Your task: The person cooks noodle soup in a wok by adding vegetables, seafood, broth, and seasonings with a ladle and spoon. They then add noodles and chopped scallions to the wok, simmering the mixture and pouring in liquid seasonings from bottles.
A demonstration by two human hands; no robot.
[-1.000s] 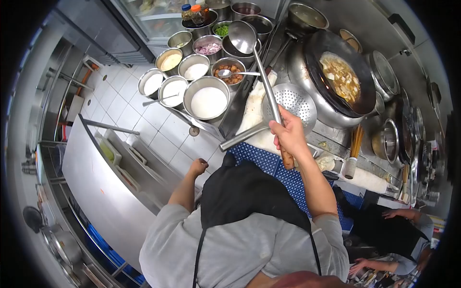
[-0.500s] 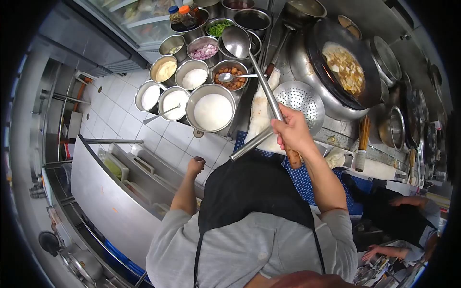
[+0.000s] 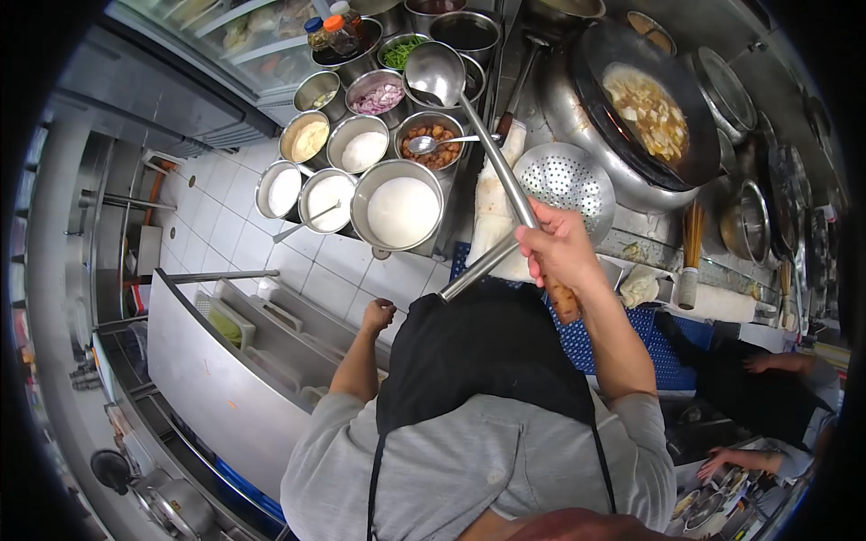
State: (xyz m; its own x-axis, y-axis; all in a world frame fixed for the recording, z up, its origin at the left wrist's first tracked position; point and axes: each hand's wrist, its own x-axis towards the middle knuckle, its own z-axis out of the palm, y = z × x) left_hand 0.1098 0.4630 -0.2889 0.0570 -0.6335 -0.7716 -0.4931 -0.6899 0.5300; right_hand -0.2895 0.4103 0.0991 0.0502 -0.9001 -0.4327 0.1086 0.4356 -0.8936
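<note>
Right hand (image 3: pixel 563 249): grasping the ladle (image 3: pixel 434 76), its bowl above metal pots (image 3: pixel 383 236).
Left hand (image 3: pixel 379 315): loosely clenched, near the drawer (image 3: pixel 225 388).
Wok (image 3: pixel 700 113): holding food (image 3: pixel 648 113), beyond the strainer (image 3: pixel 566 185).

The right hand (image 3: pixel 565 251) grips the ladle (image 3: pixel 492 144), its bowl above the metal pots (image 3: pixel 397 205).

Shiny steel ladle (image 3: pixel 434 74), round bowl at the far end, long straight metal shaft, brown wooden grip, held slanting in the right hand (image 3: pixel 561 248), bowl over the steel containers (image 3: pixel 395 116), shaft near the perforated strainer (image 3: pixel 577 189)
</note>
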